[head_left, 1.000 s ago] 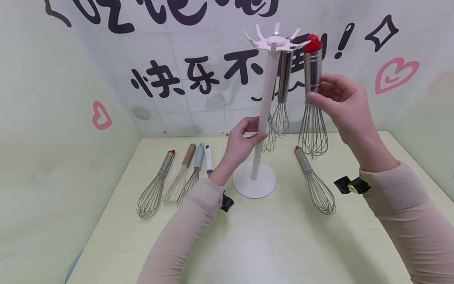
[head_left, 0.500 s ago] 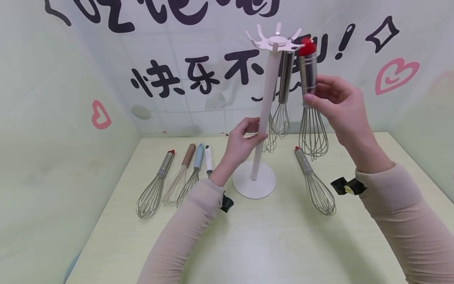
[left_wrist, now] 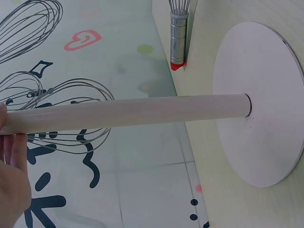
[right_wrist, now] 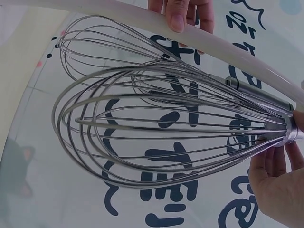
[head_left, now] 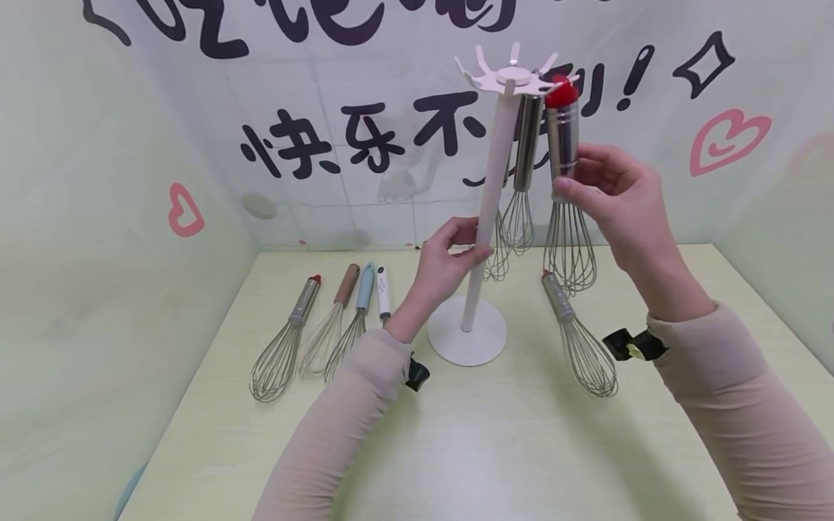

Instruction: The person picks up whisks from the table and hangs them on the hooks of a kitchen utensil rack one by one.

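Note:
In the head view my left hand (head_left: 443,264) grips the pole of a white stand (head_left: 493,181), thumb and fingers around it. My right hand (head_left: 622,199) pinches the lower handle of a red-tipped metal whisk (head_left: 563,141), which hangs wires down. Its red end overlaps a prong at the right of the stand's hooked top (head_left: 511,78); whether it is hooked there I cannot tell. Behind it a silver-handled whisk (head_left: 527,148) hangs from the top, and wires of another show near the pole. In the right wrist view, the held whisk's wires (right_wrist: 156,128) fill the middle.
A red-tipped whisk (head_left: 580,336) lies on the table (head_left: 482,441) right of the round base (head_left: 468,351). To the left lie another red-tipped whisk (head_left: 287,336), a brown-handled one (head_left: 347,284), a blue-handled one (head_left: 365,288) and a white-handled tool (head_left: 383,293). A printed cloth hangs behind.
My right hand has moved the whisk left and slightly down, its red end now against the prong. The stand's top has shifted slightly right; my left hand keeps its grip.

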`<state>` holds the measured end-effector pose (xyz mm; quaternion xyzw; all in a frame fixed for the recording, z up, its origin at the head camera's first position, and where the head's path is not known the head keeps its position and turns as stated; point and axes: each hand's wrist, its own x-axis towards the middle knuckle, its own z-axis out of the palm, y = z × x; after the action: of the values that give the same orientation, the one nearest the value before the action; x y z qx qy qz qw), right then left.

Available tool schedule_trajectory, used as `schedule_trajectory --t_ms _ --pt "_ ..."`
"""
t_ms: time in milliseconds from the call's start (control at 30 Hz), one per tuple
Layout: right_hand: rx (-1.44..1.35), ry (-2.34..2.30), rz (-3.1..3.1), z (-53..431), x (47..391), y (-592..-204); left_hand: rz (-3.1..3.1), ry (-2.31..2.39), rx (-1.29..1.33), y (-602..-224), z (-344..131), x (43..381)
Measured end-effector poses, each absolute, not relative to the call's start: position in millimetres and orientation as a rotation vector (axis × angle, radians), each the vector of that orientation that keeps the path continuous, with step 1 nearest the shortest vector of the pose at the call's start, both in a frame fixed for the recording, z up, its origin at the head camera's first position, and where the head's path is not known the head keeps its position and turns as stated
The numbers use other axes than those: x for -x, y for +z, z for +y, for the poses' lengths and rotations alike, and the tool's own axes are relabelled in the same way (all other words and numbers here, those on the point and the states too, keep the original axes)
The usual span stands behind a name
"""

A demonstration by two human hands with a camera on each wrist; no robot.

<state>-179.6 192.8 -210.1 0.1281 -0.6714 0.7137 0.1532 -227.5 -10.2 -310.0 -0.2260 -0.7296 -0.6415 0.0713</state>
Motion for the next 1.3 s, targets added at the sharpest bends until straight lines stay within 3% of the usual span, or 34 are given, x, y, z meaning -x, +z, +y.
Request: schedule_trajectory --t_ms 1300 --pt "-0.431 2.099 -1.908 183 187 -226 -2.218 -1.868 0.736 -314 -12 228"
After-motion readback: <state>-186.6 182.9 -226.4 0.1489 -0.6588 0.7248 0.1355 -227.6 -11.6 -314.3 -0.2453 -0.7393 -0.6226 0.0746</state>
